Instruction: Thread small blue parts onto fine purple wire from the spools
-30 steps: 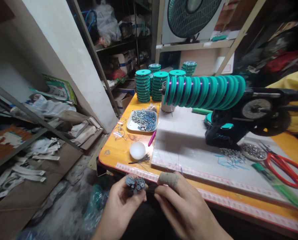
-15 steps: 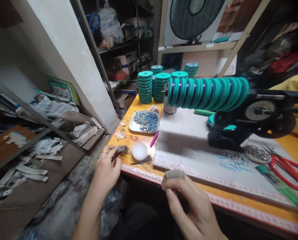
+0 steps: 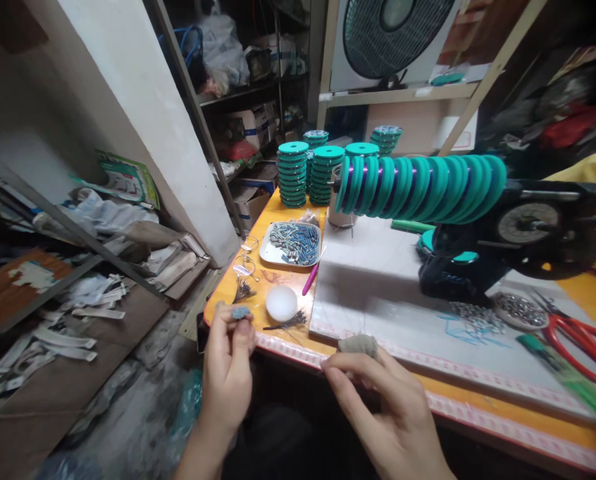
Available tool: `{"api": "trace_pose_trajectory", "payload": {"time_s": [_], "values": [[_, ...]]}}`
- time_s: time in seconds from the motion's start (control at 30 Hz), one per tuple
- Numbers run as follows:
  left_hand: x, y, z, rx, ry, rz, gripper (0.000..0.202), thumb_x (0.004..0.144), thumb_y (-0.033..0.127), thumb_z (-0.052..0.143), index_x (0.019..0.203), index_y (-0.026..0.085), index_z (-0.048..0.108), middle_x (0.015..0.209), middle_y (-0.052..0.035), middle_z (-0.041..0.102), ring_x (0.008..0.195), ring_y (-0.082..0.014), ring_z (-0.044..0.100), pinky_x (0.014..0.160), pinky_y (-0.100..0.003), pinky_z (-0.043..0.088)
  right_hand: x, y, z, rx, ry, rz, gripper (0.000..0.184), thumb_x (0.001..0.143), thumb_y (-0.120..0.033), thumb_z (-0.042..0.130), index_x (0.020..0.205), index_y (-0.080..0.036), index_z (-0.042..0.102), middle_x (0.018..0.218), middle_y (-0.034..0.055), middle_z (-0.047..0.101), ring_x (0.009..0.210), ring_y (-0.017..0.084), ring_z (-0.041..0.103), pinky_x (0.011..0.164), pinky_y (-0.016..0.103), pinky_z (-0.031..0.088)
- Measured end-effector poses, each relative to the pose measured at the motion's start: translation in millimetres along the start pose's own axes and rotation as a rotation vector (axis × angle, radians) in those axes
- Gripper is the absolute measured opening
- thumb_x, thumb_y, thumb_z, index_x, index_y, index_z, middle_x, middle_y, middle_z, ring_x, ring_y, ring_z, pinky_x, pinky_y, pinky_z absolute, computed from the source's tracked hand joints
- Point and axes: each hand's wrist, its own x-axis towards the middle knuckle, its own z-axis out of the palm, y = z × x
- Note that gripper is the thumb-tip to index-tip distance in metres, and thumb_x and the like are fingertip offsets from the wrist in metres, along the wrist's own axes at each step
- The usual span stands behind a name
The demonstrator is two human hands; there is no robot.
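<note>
tray [image 3: 264, 257] behind ball [image 3: 281, 303], left of board [image 3: 378, 280]

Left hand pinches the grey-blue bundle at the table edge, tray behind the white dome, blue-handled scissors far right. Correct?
No: the head view shows the scissors with red handles, not blue. The left hand does pinch the bundle, and the tray lies behind the white dome.

Teal spools [image 3: 418, 188], orange table [image 3: 258, 280], red scissors [image 3: 583, 340].
</note>
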Motion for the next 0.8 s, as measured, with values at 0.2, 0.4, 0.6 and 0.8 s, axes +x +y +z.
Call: {"api": "trace_pose_trajectory", "payload": {"time_s": [0.2,0.4,0.6,0.8], "values": [[-45,17,27.0,-0.525,-0.369,-0.441,0.029,0.093,0.046,0.066,0.093,0.017,0.062,0.066,0.0011,0.061,0.056,-0.0100,0.054,0.054,-0.021,0.045,5,0,6,0.043,0.103,0.038,0.010,0.091,-0.017,0.069,0.091,-0.025,0.075,0.080,0.0005,0.066,0.068,0.012,0.065,0.058,0.019,0.055],[-65,20,43.2,-0.394,-0.349,-0.442,0.037,0.089,0.054,0.066,0.087,0.017,0.064,0.063,0.0021,0.058,0.057,-0.0096,0.050,0.055,-0.020,0.041,-3,2,9,0.307,0.035,0.160,0.015,0.094,-0.015,0.064,0.098,-0.023,0.076,0.082,-0.0012,0.059,0.046,0.007,0.064,0.043,0.018,0.056],[-73,20,45.6,-0.277,-0.295,-0.403,0.035,0.091,0.055,0.063,0.084,0.021,0.062,0.066,0.0011,0.059,0.062,-0.0130,0.052,0.059,-0.022,0.043,-6,0,3,0.065,0.057,0.091,0.011,0.092,-0.016,0.065,0.093,-0.022,0.075,0.075,0.0015,0.065,0.063,0.015,0.068,0.057,0.025,0.059],[-73,27,47.8,-0.425,-0.232,-0.453,0.028,0.088,0.048,0.070,0.095,0.022,0.067,0.070,0.0021,0.057,0.060,-0.0097,0.049,0.057,-0.017,0.044,-2,-2,-1,0.017,0.106,0.033,0.012,0.090,-0.015,0.067,0.088,-0.022,0.076,0.077,0.0029,0.069,0.064,0.015,0.066,0.054,0.023,0.055]]}}
